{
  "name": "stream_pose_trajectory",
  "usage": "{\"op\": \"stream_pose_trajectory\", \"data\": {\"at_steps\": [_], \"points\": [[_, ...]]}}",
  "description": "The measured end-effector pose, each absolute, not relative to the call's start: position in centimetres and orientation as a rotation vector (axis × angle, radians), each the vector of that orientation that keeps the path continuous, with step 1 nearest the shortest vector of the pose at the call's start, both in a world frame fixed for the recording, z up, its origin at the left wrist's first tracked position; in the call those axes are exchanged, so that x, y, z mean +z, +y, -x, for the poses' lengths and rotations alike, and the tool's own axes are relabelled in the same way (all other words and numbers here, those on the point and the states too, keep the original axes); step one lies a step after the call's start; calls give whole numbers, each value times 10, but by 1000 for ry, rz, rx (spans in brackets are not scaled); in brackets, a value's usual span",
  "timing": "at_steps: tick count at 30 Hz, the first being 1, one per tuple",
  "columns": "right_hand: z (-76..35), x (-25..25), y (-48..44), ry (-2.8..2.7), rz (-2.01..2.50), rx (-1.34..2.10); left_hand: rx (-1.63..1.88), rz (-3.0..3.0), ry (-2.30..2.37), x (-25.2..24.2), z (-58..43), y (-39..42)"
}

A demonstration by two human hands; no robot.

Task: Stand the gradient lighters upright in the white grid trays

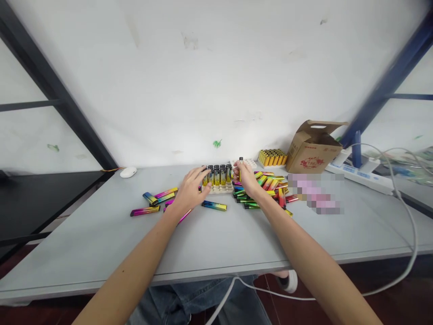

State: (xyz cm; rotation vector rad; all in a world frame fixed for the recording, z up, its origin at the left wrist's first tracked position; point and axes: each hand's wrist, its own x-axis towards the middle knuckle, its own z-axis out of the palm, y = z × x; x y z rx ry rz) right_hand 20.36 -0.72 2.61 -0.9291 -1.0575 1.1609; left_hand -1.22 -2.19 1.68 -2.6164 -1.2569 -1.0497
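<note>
A cream tray of upright yellow lighters with black tops stands on the grey table. My left hand rests beside the tray's left end, fingers curled against it and touching the nearest lighters. My right hand is closed round one upright lighter, held just right of the tray. Under and beyond that hand lies a pile of rainbow-coloured lighters. Several more rainbow lighters lie loose to the left.
A second tray of yellow lighters and an open cardboard box stand at the back right. A power strip with white cables lies far right. A white mouse-like object sits at the back left. Dark metal frames flank the table.
</note>
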Motion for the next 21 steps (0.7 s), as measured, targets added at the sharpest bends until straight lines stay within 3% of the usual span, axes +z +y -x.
{"op": "stream_pose_trajectory", "data": {"at_steps": [4, 13, 21], "points": [[-204, 29, -12, -1117, 954, 1207, -1079, 2616, -1293, 16, 12, -22], [-201, 46, -27, -1008, 812, 1695, -1116, 2613, -1353, 14, 10, -24], [-188, 37, -26, -871, 778, 1694, -1144, 2596, -1365, 12, 9, -23]]}}
